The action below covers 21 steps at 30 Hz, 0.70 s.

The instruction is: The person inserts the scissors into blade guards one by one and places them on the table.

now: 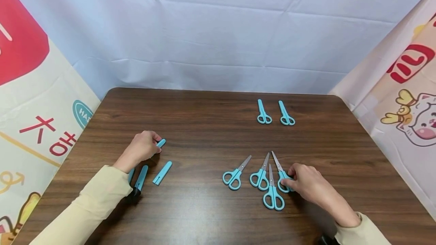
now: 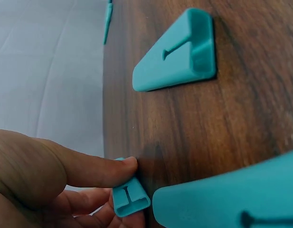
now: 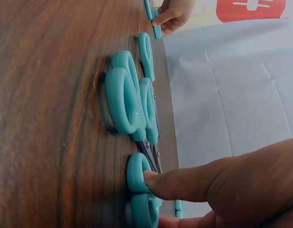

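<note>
At the left of the table my left hand (image 1: 141, 147) pinches a turquoise scissors blade cover (image 1: 161, 143) between thumb and fingers; its slotted open end shows in the left wrist view. A second cover (image 1: 162, 173) lies just in front of it, and another cover (image 1: 141, 178) is partly hidden by the sleeve. My right hand (image 1: 310, 183) holds the handle of the rightmost small turquoise scissors (image 1: 282, 175), thumb on a finger loop (image 3: 137, 173). The blades of these scissors are bare and point away. Three more bare scissors lie to their left, one pair (image 1: 273, 197) nearest the front.
Toward the back right lie two scissors with covers on their blades, one (image 1: 263, 115) left of the other (image 1: 287, 116). The brown wooden table (image 1: 204, 120) ends at a pale cloth backdrop (image 1: 218, 41), with printed cloths at both sides.
</note>
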### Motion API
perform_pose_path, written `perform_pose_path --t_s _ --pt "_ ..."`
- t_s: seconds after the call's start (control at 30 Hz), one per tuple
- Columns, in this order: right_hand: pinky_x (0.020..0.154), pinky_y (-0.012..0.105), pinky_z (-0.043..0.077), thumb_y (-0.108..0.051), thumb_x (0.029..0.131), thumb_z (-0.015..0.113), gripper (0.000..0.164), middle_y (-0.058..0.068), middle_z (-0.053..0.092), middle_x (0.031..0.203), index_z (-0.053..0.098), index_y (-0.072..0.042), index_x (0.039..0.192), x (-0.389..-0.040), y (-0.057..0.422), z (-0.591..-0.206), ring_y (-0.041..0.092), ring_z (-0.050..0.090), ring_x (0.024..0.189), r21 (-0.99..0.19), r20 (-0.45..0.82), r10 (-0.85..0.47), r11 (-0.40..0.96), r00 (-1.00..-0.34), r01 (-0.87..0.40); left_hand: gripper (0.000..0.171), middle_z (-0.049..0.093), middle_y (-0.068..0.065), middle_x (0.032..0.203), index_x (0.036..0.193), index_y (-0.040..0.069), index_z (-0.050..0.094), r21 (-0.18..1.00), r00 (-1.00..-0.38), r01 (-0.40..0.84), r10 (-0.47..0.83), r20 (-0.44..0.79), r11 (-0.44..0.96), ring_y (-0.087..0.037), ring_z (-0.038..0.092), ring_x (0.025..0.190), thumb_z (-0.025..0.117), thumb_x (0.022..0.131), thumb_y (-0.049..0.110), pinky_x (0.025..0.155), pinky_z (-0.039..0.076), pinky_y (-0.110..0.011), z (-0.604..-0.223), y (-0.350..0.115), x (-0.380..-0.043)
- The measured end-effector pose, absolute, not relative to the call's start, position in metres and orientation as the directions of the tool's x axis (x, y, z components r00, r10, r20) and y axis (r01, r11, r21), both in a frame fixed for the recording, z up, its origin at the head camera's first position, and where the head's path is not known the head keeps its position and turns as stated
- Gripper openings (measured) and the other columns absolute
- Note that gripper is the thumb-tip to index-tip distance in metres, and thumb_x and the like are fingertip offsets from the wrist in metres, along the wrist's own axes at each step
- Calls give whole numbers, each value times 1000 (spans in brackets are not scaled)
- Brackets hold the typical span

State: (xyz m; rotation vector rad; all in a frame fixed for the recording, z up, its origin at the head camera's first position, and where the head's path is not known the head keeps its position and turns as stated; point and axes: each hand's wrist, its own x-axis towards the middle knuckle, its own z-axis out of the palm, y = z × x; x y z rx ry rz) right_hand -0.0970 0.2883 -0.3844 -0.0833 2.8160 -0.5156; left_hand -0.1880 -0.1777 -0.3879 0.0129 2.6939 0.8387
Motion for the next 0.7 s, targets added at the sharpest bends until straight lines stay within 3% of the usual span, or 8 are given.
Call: perform_pose_path --t_s 0.2,0.43,0.7 --pt "60 32 43 -26 91 81 26 -2 53 73 63 -7 88 -98 292 -385 15 49 66 -401 -273 -128 916 -953 -8 29 63 -16 103 121 -7 65 565 -950 -79 110 -292 821 -27 58 85 71 95 3 68 49 -35 -390 -178 -188" --pt "55 26 32 -25 91 79 33 -7 40 63 53 -14 72 -97 295 -389 12 41 59 -462 -245 -184 885 -952 -52 28 62 -9 93 125 -4 65 645 -950 -83 136 -282 760 -20 50 70 66 99 6 60 42 -31 -387 -180 -186" --pt "52 25 33 -21 93 73 35 -7 37 60 48 -14 69 -99 298 -389 12 41 55 -526 -290 -194 851 -937 -14 37 61 -15 116 136 -1 58 718 -958 -116 112 -262 686 -27 55 91 62 104 16 72 45 -36 -374 -176 -178"
